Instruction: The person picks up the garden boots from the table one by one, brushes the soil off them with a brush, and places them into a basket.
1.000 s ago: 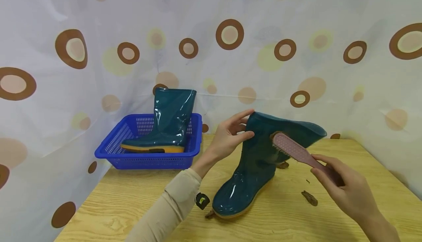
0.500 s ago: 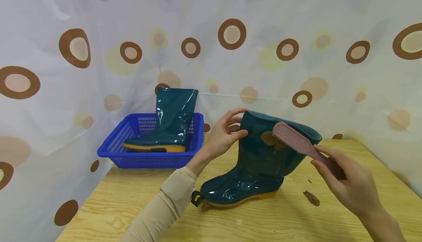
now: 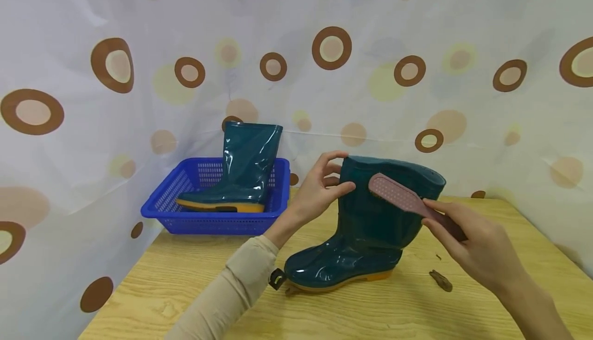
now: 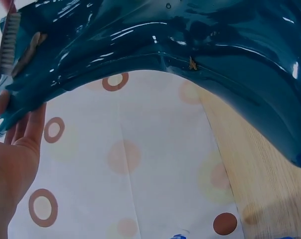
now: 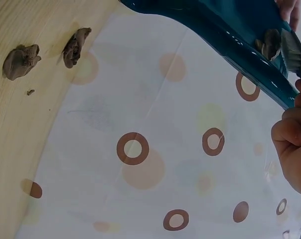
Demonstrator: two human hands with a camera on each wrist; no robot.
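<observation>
A glossy dark-green rubber boot (image 3: 370, 227) with a yellow sole stands on the wooden table, its toe to the left. My left hand (image 3: 319, 188) grips the top rim of its shaft, thumb on the near side. In my right hand (image 3: 482, 247) is the handle of a pink brush (image 3: 398, 195), whose bristles face the shaft. The right wrist view shows a brown mud-like clump (image 5: 271, 44) on the shaft beside the bristles; in the head view the brush hides it. A small brown bit (image 4: 192, 63) sticks to the boot in the left wrist view.
A blue plastic basket (image 3: 215, 227) at the back left holds a matching boot (image 3: 245, 170). Brown clumps lie on the table, one to the right (image 3: 440, 281). A small black object (image 3: 277, 279) is by the toe. A patterned sheet (image 3: 296, 93) hangs behind.
The boot has turned so its toe points left and its sole sits flatter. The brush came off the brown clump's left side, then shifted left over it again. Both hands kept their hold.
</observation>
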